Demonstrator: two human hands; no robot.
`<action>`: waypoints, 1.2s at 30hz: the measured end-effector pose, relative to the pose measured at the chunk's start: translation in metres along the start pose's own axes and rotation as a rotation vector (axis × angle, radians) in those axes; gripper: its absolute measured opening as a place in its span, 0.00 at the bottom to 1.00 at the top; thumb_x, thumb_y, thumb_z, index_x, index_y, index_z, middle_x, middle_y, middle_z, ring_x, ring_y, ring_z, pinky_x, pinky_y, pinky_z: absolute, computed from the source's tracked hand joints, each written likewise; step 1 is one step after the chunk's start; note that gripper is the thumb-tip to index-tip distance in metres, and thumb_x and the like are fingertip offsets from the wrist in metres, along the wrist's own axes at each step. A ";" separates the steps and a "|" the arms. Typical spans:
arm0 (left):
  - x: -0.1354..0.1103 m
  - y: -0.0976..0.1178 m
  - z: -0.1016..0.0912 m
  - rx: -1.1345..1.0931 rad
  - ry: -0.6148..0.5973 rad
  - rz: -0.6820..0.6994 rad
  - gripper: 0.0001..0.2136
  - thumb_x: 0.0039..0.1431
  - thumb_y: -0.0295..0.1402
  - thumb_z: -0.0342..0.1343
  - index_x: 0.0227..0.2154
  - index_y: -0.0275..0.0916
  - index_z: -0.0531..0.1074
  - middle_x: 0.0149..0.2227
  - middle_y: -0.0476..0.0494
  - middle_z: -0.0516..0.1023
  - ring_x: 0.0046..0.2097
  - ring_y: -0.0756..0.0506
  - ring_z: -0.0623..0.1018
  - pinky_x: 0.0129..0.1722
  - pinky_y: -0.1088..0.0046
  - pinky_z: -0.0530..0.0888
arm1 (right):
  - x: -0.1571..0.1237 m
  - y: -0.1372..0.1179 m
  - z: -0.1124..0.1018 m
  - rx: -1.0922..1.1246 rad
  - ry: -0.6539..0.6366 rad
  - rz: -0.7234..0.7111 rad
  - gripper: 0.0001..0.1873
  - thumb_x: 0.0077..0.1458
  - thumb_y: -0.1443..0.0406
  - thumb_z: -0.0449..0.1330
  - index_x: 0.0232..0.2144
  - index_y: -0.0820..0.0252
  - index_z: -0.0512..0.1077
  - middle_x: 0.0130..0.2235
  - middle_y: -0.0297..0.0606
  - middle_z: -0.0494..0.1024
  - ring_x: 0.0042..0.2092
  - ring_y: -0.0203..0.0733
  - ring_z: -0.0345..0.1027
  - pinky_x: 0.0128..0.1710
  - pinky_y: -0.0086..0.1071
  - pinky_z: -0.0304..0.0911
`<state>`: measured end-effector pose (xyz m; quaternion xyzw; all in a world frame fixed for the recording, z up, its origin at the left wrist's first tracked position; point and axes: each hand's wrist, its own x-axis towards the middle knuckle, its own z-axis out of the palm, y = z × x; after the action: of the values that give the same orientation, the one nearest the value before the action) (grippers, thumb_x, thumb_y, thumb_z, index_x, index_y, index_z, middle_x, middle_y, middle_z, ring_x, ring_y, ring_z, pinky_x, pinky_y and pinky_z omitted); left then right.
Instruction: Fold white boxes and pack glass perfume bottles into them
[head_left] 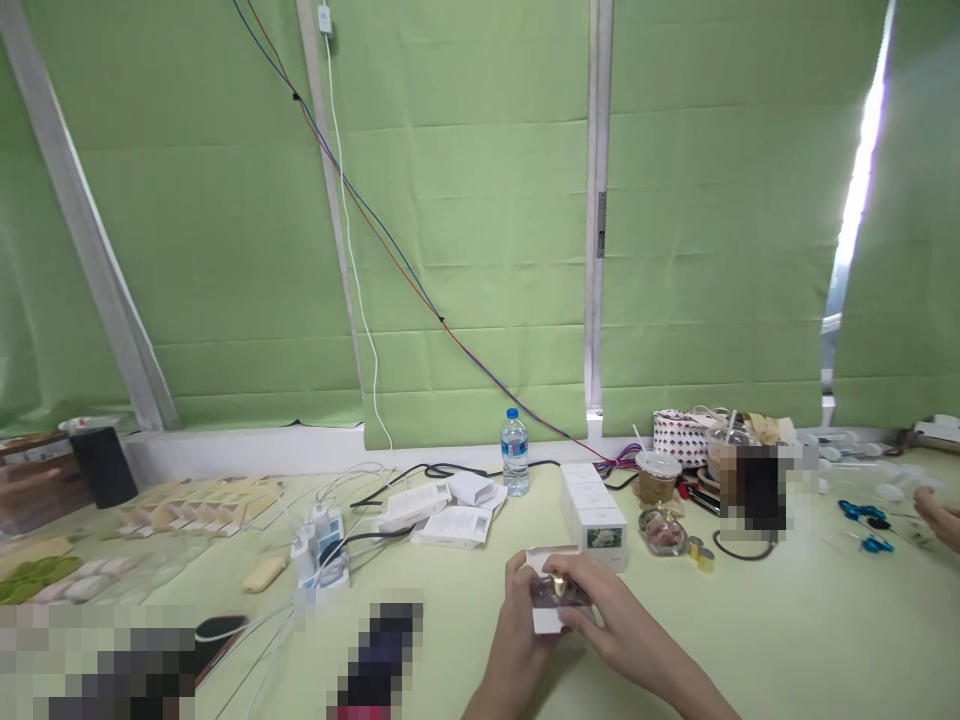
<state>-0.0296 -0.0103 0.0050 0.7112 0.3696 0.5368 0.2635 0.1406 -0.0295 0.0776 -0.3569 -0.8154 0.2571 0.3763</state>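
My left hand (516,615) is wrapped round the side of a small open white box (547,622). A glass bottle with a gold cap (559,583) sits at the mouth of the box, and my right hand (604,610) grips it with fingers on the cap side and thumb below. How deep the bottle is inside the box is hidden by my fingers. Just beyond my hands stands a row of closed white boxes (592,510), the nearest with a flower picture. Right of these lies a glass container with pinkish contents (664,532), beside small gold caps (701,555).
A water bottle (514,455) and white papers (454,525) lie behind my hands. Left are a power strip with cables (321,550) and a yellow bar (265,574). Drink cups (657,478), a dotted basket (679,435), blue scissors (862,512) and another person's hand (939,515) are right.
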 end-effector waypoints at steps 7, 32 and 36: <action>0.000 0.000 0.001 0.034 -0.011 -0.003 0.18 0.53 0.25 0.56 0.46 0.42 0.62 0.54 0.40 0.61 0.48 0.41 0.75 0.46 0.61 0.73 | 0.000 -0.007 -0.002 0.015 -0.032 -0.016 0.22 0.53 0.75 0.53 0.47 0.49 0.66 0.49 0.37 0.70 0.50 0.44 0.64 0.50 0.35 0.61; 0.004 0.001 0.000 0.077 0.010 -0.061 0.13 0.54 0.31 0.56 0.42 0.41 0.64 0.55 0.37 0.62 0.48 0.39 0.76 0.46 0.61 0.73 | 0.001 0.009 0.015 -0.119 -0.016 -0.025 0.09 0.64 0.60 0.49 0.38 0.54 0.67 0.40 0.38 0.74 0.47 0.49 0.59 0.45 0.42 0.60; 0.005 0.006 0.000 0.088 0.035 -0.074 0.14 0.53 0.33 0.58 0.43 0.40 0.65 0.54 0.35 0.64 0.48 0.37 0.75 0.45 0.58 0.73 | 0.000 0.017 0.022 -0.138 0.029 -0.065 0.07 0.63 0.59 0.51 0.40 0.52 0.67 0.43 0.39 0.72 0.49 0.50 0.58 0.48 0.43 0.59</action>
<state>-0.0278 -0.0094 0.0126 0.6983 0.4234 0.5224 0.2453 0.1298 -0.0219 0.0531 -0.3591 -0.8368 0.1828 0.3707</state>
